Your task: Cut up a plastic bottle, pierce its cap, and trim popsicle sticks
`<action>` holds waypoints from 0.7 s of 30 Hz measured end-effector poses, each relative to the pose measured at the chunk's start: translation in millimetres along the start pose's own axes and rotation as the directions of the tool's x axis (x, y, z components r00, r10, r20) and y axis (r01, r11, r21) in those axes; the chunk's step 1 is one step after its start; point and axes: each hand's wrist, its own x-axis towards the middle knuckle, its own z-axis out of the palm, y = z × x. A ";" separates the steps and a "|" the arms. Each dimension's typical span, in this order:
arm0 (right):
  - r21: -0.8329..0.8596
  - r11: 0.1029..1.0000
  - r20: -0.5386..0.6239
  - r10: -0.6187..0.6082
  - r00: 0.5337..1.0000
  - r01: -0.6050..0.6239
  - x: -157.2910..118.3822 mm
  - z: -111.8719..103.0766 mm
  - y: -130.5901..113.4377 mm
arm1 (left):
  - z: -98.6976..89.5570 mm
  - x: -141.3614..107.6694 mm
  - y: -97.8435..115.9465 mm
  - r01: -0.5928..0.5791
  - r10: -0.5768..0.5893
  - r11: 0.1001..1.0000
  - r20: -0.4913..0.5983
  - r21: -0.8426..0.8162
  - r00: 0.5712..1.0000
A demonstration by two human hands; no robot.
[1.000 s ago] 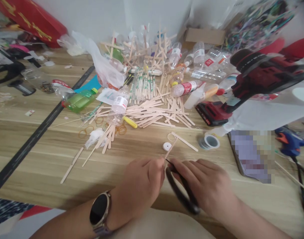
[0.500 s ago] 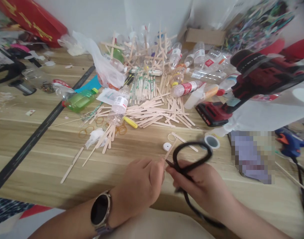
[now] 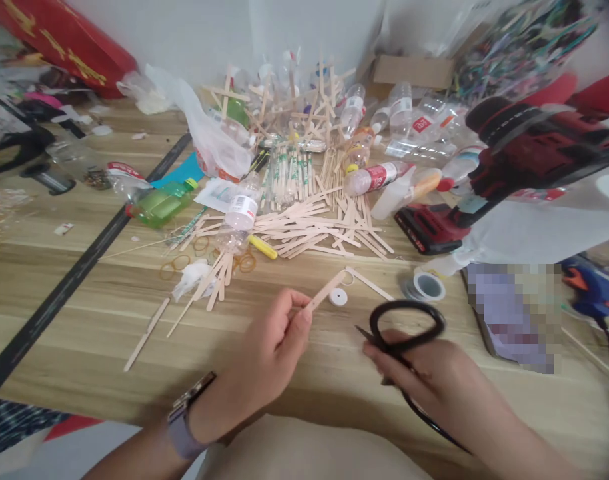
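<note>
My left hand pinches a flat wooden craft stick between thumb and fingers, its free end pointing up and right. A small dark mark shows on the stick near my thumb. My right hand is closed around black-handled scissors; the dark tip points left, apart from the stick. Just beyond the held stick lie a small white disc and another craft stick on the table. Farther back is a heap of loose craft sticks.
A red and black cordless drill stands at the right, near a phone and a blue glue gun. Plastic bottles crowd the back, and a green bottle lies at left. A tape roll rests before the drill.
My hands have moved apart. The left has turned, showing more of the craft stick, while the right has shifted right with the scissors, whose tip has left the stick.
</note>
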 end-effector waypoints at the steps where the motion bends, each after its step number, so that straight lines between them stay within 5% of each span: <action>1: 0.046 0.993 0.084 0.106 0.991 -0.111 -1.9 0.0 8.2 | 1.1 -2.4 1.3 0.011 -0.009 0.999 0.030 -0.052 0.999; 4: 0.132 0.943 0.240 0.269 0.933 -0.306 -6.1 1.1 30.2 | 5.7 -8.3 4.2 0.011 -0.003 0.993 0.068 -0.114 0.998; 12: -0.038 0.950 0.273 0.307 0.911 -0.309 -11.1 12.7 53.0 | 10.2 -15.8 5.0 0.049 -0.022 0.975 0.127 -0.216 0.992; 15: -0.168 0.957 0.200 0.268 0.943 -0.236 -15.2 12.7 58.8 | 10.8 -16.3 6.7 0.073 -0.029 0.962 0.170 -0.263 0.985; 18: -0.242 0.960 0.003 0.146 0.989 -0.141 -13.6 6.9 53.3 | 12.6 -13.0 8.1 0.118 -0.055 0.950 0.218 -0.289 0.974; 21: -0.028 0.990 -0.100 0.132 0.986 -0.136 -1.4 2.6 28.2 | 15.8 -7.8 7.8 0.181 -0.087 0.942 0.315 -0.282 0.945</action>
